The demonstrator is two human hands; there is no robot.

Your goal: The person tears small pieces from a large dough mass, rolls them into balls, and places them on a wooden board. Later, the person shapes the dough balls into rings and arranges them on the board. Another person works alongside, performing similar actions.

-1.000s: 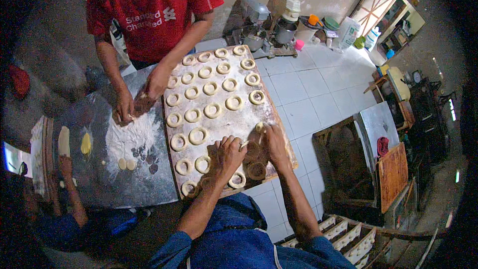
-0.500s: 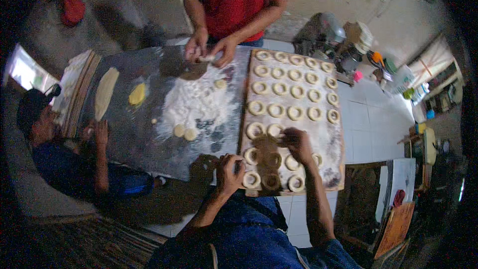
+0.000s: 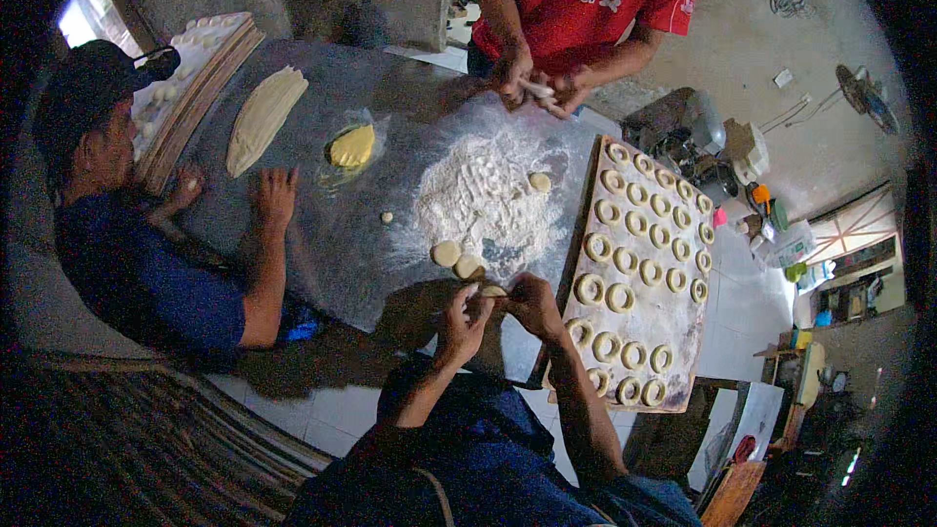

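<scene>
A pale piece of dough (image 3: 495, 292) is held between my two hands, over the near edge of the dark table. The fingers of my left hand (image 3: 463, 328) pinch it from one side, while my right hand (image 3: 536, 306) grips it from the other. Fingers partly cover its shape. Just beyond lie two flat dough discs (image 3: 446, 253) at the edge of a spread heap of white flour (image 3: 478, 195). To the right, a floured wooden board (image 3: 683, 327) carries rows of dough rings (image 3: 620, 298); my right forearm passes over its near left corner.
Across the table a person in a red shirt (image 3: 595, 10) handles a strip of dough (image 3: 537, 89). At left another person (image 3: 146, 263) rests hands near a long dough slab (image 3: 264, 122). A yellow lump (image 3: 352, 146) lies on plastic; stacked boards (image 3: 200, 102) stand beyond.
My right hand has left the board of rings and come over to my left hand; dough now shows between them. The view has shifted, so the table appears turned.
</scene>
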